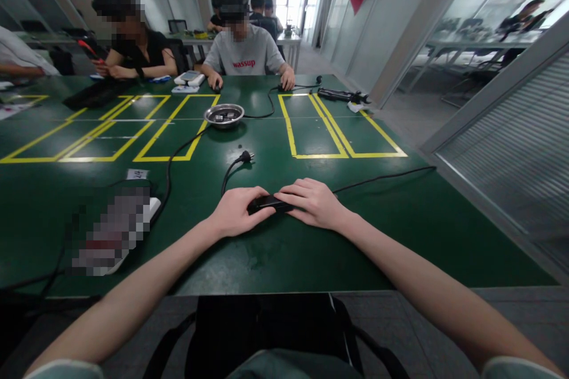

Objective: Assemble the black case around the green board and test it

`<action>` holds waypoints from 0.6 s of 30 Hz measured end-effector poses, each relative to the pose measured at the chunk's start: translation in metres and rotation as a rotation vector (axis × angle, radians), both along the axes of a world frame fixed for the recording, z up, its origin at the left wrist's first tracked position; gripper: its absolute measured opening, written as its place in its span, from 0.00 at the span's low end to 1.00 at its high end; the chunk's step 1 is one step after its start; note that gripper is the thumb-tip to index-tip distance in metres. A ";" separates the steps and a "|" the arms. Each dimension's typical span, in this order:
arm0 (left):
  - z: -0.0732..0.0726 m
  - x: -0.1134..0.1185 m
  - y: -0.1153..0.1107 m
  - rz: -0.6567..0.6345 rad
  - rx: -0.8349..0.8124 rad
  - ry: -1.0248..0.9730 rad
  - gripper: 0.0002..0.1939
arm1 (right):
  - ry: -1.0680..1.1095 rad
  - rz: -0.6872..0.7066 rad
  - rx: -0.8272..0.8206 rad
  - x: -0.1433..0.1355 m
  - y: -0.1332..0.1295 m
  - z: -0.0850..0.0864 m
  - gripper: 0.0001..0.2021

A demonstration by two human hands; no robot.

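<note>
My left hand (237, 211) and right hand (315, 205) grip black oblong plastic block (269, 204); thin black cable (384, 178) snagging could jerk it.

Grey-green short sleeves (66, 372), pale hems (511, 359); forearms (146, 289) bare.

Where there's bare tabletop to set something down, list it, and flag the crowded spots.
Free: the green table between the right forearm, the thin cable and the right edge; also inside the left of the two yellow-taped rectangles right of the metal bowl. Crowded: around the left hand, with the black block and plug; and further left, the blurred device.
</note>
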State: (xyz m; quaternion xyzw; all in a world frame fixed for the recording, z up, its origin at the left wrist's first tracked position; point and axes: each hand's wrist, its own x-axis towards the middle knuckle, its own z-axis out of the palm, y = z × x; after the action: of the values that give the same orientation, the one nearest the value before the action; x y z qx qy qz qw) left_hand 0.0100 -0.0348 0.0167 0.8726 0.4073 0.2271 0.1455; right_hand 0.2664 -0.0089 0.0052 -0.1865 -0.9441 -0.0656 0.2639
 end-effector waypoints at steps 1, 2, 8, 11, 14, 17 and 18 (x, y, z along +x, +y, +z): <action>0.002 0.001 0.000 0.017 -0.065 -0.013 0.21 | -0.013 0.006 0.038 0.000 0.000 0.000 0.17; 0.004 0.003 0.000 0.033 -0.126 -0.024 0.22 | -0.025 0.008 0.066 0.001 0.000 0.000 0.17; 0.009 0.006 0.001 0.020 -0.453 -0.168 0.23 | -0.025 -0.006 0.086 0.001 -0.004 -0.002 0.15; 0.009 0.004 0.000 0.022 -0.449 -0.229 0.21 | -0.009 -0.008 0.071 -0.002 -0.006 -0.004 0.14; 0.007 0.002 -0.002 0.034 -0.269 -0.170 0.20 | -0.009 -0.033 -0.015 -0.005 -0.005 -0.006 0.14; 0.003 0.001 -0.002 0.022 -0.050 -0.053 0.19 | -0.003 -0.044 -0.147 -0.007 -0.004 -0.005 0.16; 0.002 0.001 -0.002 0.010 0.005 -0.018 0.18 | 0.005 -0.042 -0.185 -0.007 -0.004 -0.004 0.17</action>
State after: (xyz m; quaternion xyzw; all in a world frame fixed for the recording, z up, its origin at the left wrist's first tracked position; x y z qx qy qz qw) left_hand 0.0107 -0.0370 0.0188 0.8688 0.4100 0.2364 0.1459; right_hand 0.2597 -0.0133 0.0013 -0.2299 -0.9414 0.0167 0.2463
